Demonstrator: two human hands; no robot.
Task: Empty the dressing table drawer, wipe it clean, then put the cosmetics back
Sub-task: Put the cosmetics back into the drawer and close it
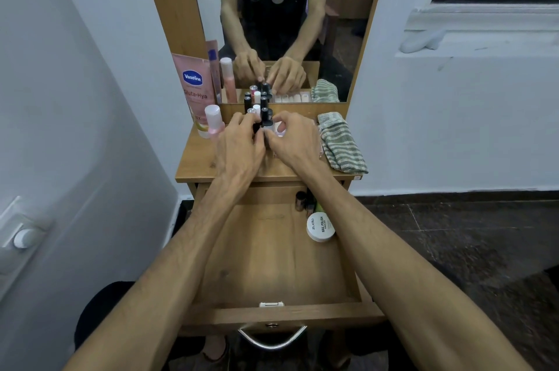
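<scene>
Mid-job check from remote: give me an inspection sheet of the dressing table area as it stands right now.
Surface: wooden tabletop below a mirror; drawer pulled fully out, its floor mostly bare.
Job's things: cluster of nail polish bottles upright on the tabletop; Vaseline tube and small pink bottle at its left; white Zudio nail polish remover jar and a few small items at the drawer's back right.
Clutter: striped cloth at the tabletop's right edge.
Grippers: left hand and right hand both among the bottles; exact grip unclear.
Cables: nothing seen.
Surroundings: white walls, dark floor, window ledge at upper right.
</scene>
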